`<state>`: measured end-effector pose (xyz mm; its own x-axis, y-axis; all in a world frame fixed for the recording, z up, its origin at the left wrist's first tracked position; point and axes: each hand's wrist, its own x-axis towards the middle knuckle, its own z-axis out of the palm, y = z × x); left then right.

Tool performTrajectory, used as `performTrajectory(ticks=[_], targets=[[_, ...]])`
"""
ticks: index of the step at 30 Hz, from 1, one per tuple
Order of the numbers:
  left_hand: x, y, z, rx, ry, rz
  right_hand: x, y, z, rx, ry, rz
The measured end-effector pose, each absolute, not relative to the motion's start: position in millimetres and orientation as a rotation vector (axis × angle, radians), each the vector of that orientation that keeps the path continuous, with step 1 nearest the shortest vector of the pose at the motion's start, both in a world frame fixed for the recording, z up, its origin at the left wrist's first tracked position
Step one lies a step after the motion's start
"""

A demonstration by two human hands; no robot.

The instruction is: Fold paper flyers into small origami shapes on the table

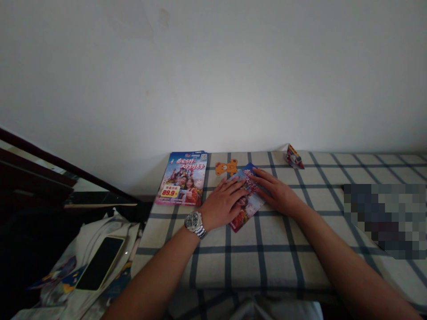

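Note:
A colourful printed flyer (251,201) lies at a slant on the checked cloth, narrow as if folded lengthwise. My left hand (224,201), with a metal watch (195,223) on its wrist, rests flat across the flyer's left side, fingers stretched out. From the right, my right hand (275,191) lays its extended fingers on the flyer's upper right edge. Left of both hands is a stack of similar flyers (182,182). Just beyond my left hand sits a flat orange teddy bear figure (226,167).
A small folded paper piece (293,157) stands near the wall (233,75). At the right of the checked cloth (247,262) is a blurred-out patch (387,222). A phone (100,263) lies on a white bag (90,235) at the lower left.

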<state>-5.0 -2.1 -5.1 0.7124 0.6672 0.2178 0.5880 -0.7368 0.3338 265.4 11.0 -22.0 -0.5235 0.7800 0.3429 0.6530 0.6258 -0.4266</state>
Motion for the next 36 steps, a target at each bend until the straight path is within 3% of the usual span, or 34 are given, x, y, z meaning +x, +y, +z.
performTrajectory(ticks=[22, 36], targets=[[1.9, -6.1, -8.2, 2.636, 1.438, 0.483, 256.9, 6.0, -14.3, -1.348, -2.302, 0.010], [8.0, -3.0, -13.5, 2.680, 1.274, 0.475, 241.0, 2.4, -28.5, -1.319, -2.460, -0.002]])
